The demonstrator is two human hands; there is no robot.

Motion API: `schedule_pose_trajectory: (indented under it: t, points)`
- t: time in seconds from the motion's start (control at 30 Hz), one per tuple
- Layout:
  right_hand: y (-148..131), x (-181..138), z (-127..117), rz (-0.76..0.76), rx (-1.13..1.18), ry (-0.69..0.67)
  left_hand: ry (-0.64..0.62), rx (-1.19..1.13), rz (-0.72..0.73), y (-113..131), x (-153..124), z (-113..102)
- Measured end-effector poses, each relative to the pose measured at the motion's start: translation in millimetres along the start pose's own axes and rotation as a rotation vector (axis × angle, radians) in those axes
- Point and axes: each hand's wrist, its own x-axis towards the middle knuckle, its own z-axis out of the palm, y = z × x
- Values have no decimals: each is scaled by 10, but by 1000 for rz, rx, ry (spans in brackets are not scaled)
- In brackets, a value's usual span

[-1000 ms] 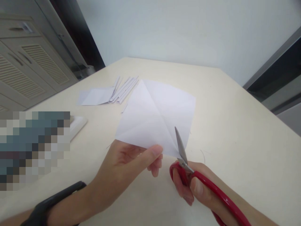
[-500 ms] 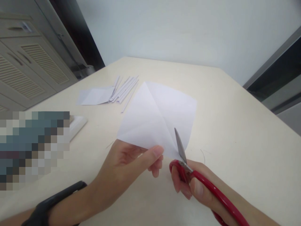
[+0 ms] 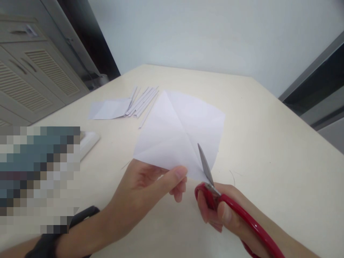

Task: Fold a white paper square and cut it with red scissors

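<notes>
- An indoor room, home or small office; I cannot tell which.
- Plain cream table (image 3: 271,136), a bare pale wall (image 3: 204,36) behind it.
- Left of the table, a cabinet (image 3: 40,73) with slatted doors, handles and a drawer (image 3: 20,30).
- Right of the table, a grey-edged dark area (image 3: 322,79), unclear.

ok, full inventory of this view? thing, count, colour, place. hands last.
creased sheet: 1, white, in the left grip, mid-view
scissors: 1, red handles, grey blade over the sheet's near right corner
narrow strips: several, white, on the table left of the sheet
flat paper: at least 1, white, left of the strips
partly pixelated object: 1, white edge, table's left side
thin strands: a few, dark, on the table
table: 1, cream
wall: 1, pale, behind
cabinet: 1, beige, upper left
wristband: 1, black, left wrist
left hand: 1, bare, pinching the sheet
right hand: 1, bare, holding the scissors
</notes>
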Motion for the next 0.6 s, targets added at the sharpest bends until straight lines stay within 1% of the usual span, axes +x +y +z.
schedule_pose_trajectory:
  t: [0.33,0.5,0.6]
  points:
    - [-36,-21,-35,6,-86,5,5,-32,-13,50,0,36]
    - [-69,8,-23,-27,-51,-11,18,-5,-5,57,25,48]
    - [-144,17,-26,24,-41,-28,2,-13,-13,50,18,36]
